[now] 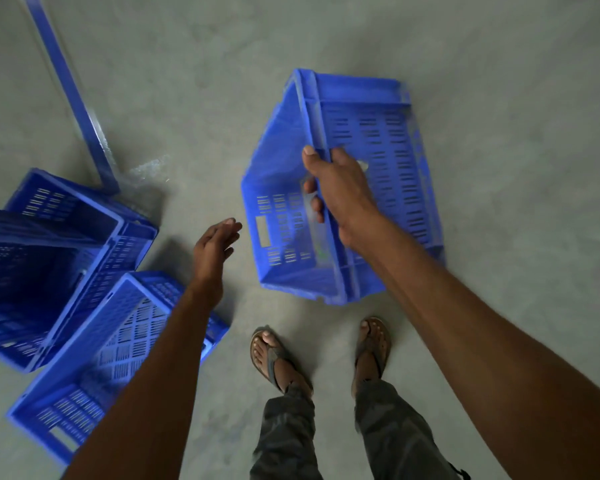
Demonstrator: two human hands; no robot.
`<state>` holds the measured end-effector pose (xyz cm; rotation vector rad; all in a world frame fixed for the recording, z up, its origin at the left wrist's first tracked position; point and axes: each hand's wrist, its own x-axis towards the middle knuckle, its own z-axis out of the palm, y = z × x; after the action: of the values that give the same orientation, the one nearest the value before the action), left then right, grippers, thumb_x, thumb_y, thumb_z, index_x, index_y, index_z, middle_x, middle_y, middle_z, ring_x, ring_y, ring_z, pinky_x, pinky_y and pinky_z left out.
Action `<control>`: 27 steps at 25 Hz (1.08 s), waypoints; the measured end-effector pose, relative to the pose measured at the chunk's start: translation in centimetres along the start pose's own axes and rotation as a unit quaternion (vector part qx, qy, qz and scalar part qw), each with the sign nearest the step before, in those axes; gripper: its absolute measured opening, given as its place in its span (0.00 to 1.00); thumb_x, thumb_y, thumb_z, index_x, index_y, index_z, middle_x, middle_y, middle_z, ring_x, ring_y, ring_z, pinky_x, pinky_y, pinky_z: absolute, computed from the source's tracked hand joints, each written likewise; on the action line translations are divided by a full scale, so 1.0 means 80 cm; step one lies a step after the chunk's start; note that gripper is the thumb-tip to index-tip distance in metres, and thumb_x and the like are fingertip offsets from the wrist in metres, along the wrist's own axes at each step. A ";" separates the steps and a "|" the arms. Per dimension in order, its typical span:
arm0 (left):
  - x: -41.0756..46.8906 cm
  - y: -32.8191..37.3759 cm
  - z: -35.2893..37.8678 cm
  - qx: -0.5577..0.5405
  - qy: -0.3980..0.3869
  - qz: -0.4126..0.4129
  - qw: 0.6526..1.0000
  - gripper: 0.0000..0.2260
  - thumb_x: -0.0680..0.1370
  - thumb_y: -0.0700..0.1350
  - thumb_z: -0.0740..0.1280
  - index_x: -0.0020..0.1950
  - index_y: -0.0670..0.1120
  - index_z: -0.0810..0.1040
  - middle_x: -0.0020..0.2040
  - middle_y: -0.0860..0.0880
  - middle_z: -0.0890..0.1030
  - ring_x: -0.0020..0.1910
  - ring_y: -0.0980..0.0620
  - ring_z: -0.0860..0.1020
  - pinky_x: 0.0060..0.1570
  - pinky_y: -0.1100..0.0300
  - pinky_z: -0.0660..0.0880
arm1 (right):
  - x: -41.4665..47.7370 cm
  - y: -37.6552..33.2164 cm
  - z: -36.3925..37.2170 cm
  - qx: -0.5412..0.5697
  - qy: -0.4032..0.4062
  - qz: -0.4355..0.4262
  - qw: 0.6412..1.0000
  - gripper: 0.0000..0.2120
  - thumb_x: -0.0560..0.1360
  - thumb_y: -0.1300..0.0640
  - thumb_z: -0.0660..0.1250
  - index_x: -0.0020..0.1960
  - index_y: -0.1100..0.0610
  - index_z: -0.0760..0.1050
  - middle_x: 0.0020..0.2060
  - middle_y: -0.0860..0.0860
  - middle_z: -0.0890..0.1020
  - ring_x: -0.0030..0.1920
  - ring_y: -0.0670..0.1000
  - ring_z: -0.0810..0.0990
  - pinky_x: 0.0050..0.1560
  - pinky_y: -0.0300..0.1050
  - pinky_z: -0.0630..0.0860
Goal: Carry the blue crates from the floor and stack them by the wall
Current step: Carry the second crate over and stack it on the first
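Crate (361, 188) tilted off the floor (499, 81), far right; your right hand (340, 188) alone clamps its rim. Left hand (215, 252) is spread, empty. One-handed, it may swing or slip; add support.

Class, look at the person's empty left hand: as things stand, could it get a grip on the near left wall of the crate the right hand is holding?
Probably yes. The left hand is open, empty and close beside the held crate, with only bare floor showing between them. The right hand grips a different edge, so that wall looks free.
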<state>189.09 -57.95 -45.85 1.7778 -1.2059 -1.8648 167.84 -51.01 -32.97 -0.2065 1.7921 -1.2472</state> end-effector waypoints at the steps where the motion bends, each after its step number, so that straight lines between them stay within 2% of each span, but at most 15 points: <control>1: -0.010 0.001 0.009 -0.012 0.001 -0.014 1.000 0.07 0.81 0.49 0.65 0.56 0.52 0.81 0.57 0.52 0.84 0.59 0.52 0.80 0.57 0.55 0.70 | -0.018 -0.016 -0.020 -0.028 0.012 -0.009 0.999 0.12 0.81 0.46 0.64 0.43 0.51 0.70 0.29 0.50 0.75 0.21 0.48 0.68 0.21 0.38 0.64; 4: -0.049 0.015 0.051 -0.035 -0.007 -0.029 0.999 0.08 0.82 0.50 0.64 0.59 0.52 0.78 0.58 0.53 0.82 0.60 0.51 0.76 0.56 0.56 0.68 | -0.080 -0.073 -0.075 -0.132 0.053 -0.068 0.987 0.18 0.76 0.37 0.64 0.37 0.49 0.69 0.26 0.48 0.74 0.24 0.49 0.70 0.28 0.44 0.67; 7: -0.093 0.027 0.090 -0.029 -0.032 -0.034 0.998 0.10 0.85 0.50 0.60 0.58 0.48 0.79 0.47 0.61 0.85 0.52 0.57 0.80 0.55 0.60 0.74 | -0.159 -0.145 -0.110 -0.201 0.101 -0.148 0.963 0.19 0.74 0.35 0.62 0.35 0.49 0.69 0.30 0.46 0.75 0.33 0.53 0.76 0.38 0.49 0.72; 9: -0.117 0.030 0.113 -0.037 -0.059 -0.023 0.997 0.18 0.87 0.53 0.56 0.63 0.43 0.80 0.54 0.54 0.86 0.52 0.57 0.83 0.58 0.57 0.79 | -0.204 -0.188 -0.122 -0.244 0.132 -0.177 0.944 0.20 0.76 0.36 0.62 0.36 0.51 0.68 0.33 0.48 0.77 0.40 0.56 0.80 0.42 0.49 0.72; 10: -0.127 0.035 0.123 -0.053 -0.066 -0.020 0.996 0.21 0.87 0.54 0.54 0.65 0.41 0.79 0.57 0.50 0.86 0.52 0.56 0.84 0.59 0.55 0.79 | -0.225 -0.206 -0.125 -0.262 0.150 -0.186 0.935 0.20 0.77 0.37 0.63 0.37 0.52 0.68 0.35 0.49 0.77 0.43 0.57 0.80 0.43 0.48 0.71; 12: -0.142 0.062 0.141 -0.077 -0.028 -0.066 0.994 0.24 0.88 0.55 0.48 0.64 0.41 0.77 0.55 0.51 0.85 0.49 0.59 0.83 0.58 0.56 0.74 | -0.259 -0.233 -0.131 -0.269 0.163 -0.203 0.927 0.20 0.78 0.38 0.62 0.41 0.54 0.70 0.38 0.50 0.79 0.45 0.56 0.79 0.43 0.48 0.70; 15: -0.143 0.098 0.151 -0.060 -0.006 -0.110 0.992 0.30 0.86 0.60 0.45 0.70 0.41 0.74 0.65 0.47 0.78 0.62 0.47 0.76 0.60 0.52 0.65 | -0.290 -0.276 -0.150 -0.255 0.138 -0.221 0.931 0.20 0.78 0.38 0.63 0.40 0.54 0.71 0.36 0.48 0.77 0.42 0.55 0.78 0.42 0.48 0.70; 16: -0.146 0.114 0.153 -0.061 -0.006 -0.109 0.992 0.31 0.86 0.61 0.45 0.72 0.41 0.73 0.65 0.46 0.78 0.63 0.45 0.76 0.60 0.52 0.65 | -0.296 -0.292 -0.161 -0.243 0.128 -0.226 0.935 0.21 0.77 0.38 0.64 0.38 0.54 0.70 0.33 0.48 0.76 0.39 0.55 0.78 0.41 0.49 0.71; 17: -0.148 0.127 0.155 -0.079 -0.015 -0.110 0.991 0.31 0.86 0.62 0.46 0.70 0.41 0.73 0.62 0.44 0.79 0.59 0.44 0.77 0.58 0.52 0.68 | -0.301 -0.306 -0.173 -0.220 0.117 -0.227 0.941 0.21 0.76 0.38 0.64 0.35 0.53 0.70 0.29 0.47 0.75 0.34 0.54 0.77 0.38 0.50 0.71; 19: -0.152 0.146 0.159 -0.111 -0.013 -0.106 0.988 0.29 0.85 0.64 0.47 0.56 0.43 0.77 0.45 0.45 0.79 0.41 0.47 0.78 0.44 0.56 0.74 | -0.309 -0.335 -0.194 -0.165 0.101 -0.221 0.956 0.22 0.75 0.38 0.66 0.30 0.51 0.68 0.24 0.47 0.73 0.24 0.48 0.71 0.32 0.46 0.67; 21: -0.156 0.155 0.156 -0.147 -0.027 -0.104 0.983 0.28 0.84 0.66 0.50 0.44 0.45 0.74 0.33 0.48 0.73 0.28 0.52 0.73 0.33 0.61 0.72 | -0.314 -0.360 -0.214 -0.166 0.114 -0.226 0.953 0.22 0.76 0.39 0.66 0.30 0.52 0.69 0.23 0.47 0.74 0.23 0.46 0.69 0.32 0.45 0.66; 25: -0.179 0.161 0.118 -0.197 -0.079 -0.127 0.969 0.26 0.81 0.67 0.56 0.39 0.46 0.71 0.25 0.51 0.72 0.21 0.53 0.70 0.26 0.66 0.68 | -0.302 -0.376 -0.262 -0.246 0.152 -0.235 0.928 0.23 0.79 0.38 0.62 0.38 0.56 0.75 0.30 0.53 0.78 0.30 0.52 0.73 0.38 0.52 0.73; 27: -0.189 0.184 0.096 -0.202 -0.093 -0.125 0.967 0.26 0.80 0.68 0.56 0.38 0.47 0.69 0.24 0.52 0.69 0.18 0.55 0.66 0.23 0.69 0.64 | -0.291 -0.370 -0.299 -0.259 0.164 -0.224 0.925 0.24 0.81 0.39 0.60 0.40 0.58 0.76 0.29 0.55 0.78 0.27 0.48 0.73 0.34 0.48 0.72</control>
<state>180.05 -53.34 -25.80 1.6086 -0.6064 -2.2654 153.07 -35.66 6.24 -0.7846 2.4443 -1.1265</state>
